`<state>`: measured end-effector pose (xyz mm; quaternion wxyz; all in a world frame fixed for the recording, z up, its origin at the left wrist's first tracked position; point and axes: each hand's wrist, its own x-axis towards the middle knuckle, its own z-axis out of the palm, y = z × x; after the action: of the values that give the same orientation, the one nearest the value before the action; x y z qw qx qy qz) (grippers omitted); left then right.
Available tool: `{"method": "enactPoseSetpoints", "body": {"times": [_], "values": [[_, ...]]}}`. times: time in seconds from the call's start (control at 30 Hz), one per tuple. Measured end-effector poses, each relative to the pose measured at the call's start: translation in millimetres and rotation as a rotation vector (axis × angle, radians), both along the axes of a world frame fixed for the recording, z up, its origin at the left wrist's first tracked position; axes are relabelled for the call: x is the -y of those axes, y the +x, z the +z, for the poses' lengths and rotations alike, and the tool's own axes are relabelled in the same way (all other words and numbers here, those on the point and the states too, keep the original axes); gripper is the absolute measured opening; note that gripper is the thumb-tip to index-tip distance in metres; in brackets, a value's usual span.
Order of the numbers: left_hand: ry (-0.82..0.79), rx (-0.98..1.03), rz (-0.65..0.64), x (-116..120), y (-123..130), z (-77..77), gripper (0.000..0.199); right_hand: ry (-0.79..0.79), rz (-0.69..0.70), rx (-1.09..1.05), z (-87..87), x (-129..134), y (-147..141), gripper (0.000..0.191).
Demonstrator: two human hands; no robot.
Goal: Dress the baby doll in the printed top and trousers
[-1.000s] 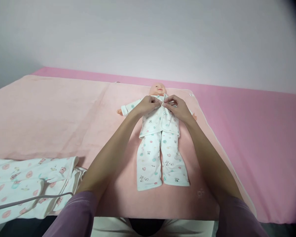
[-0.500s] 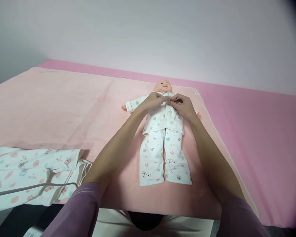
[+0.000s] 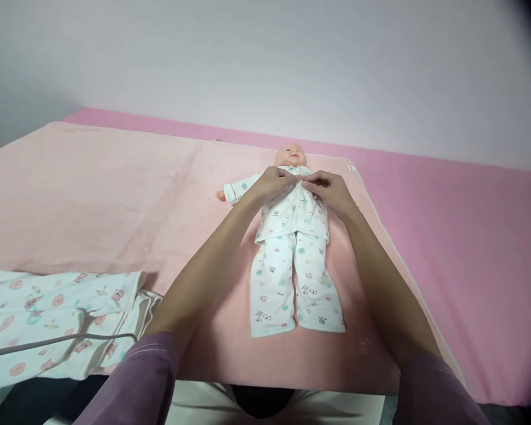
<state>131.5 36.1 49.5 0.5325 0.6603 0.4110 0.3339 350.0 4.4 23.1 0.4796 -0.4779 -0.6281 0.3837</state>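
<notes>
A baby doll [image 3: 291,155] lies on its back, head toward the wall, dressed in a white printed jacket [image 3: 278,219] and matching trousers [image 3: 272,283]. At the upper chest, my left hand [image 3: 278,182] pinches the jacket's front edge. My right hand [image 3: 330,189] meets it from the other side, its thumb and fingertips closed on the same front opening. The fingertips of both hands nearly touch. Below them a small button shows on the jacket front. Whatever fastener lies between the fingertips is too small to make out. The doll's hand on the left sticks out of its sleeve.
A light pink blanket [image 3: 115,195] covers much of the brighter pink mat [image 3: 469,254]. Folded white printed cloth [image 3: 57,319] lies at the near left edge, with a grey cord [image 3: 62,339] across it. A pale wall [image 3: 265,65] stands behind.
The right hand's fingers have shifted slightly lower and flattened at the jacket opening. Both hands stay at the doll's chest. The view has moved a little.
</notes>
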Motion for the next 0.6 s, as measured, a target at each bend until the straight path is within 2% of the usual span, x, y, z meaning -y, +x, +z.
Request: {"method": "enactPoseSetpoints", "body": {"times": [0.23, 0.43, 0.6], "values": [[-0.013, 0.007, -0.045, 4.0, -5.5, 5.8, 0.048, 0.025, -0.022, 0.029, -2.4, -1.2, -3.1, 0.041], [-0.083, -0.06, -0.054, 5.1, -11.7, 13.2, 0.029, 0.017, -0.008, 0.008, -2.3, -1.0, -1.7, 0.044], [0.034, -0.099, -0.059, -1.9, -12.0, 5.3, 0.018, 0.008, -0.012, 0.006, -5.1, -2.4, -0.3, 0.043]]}}
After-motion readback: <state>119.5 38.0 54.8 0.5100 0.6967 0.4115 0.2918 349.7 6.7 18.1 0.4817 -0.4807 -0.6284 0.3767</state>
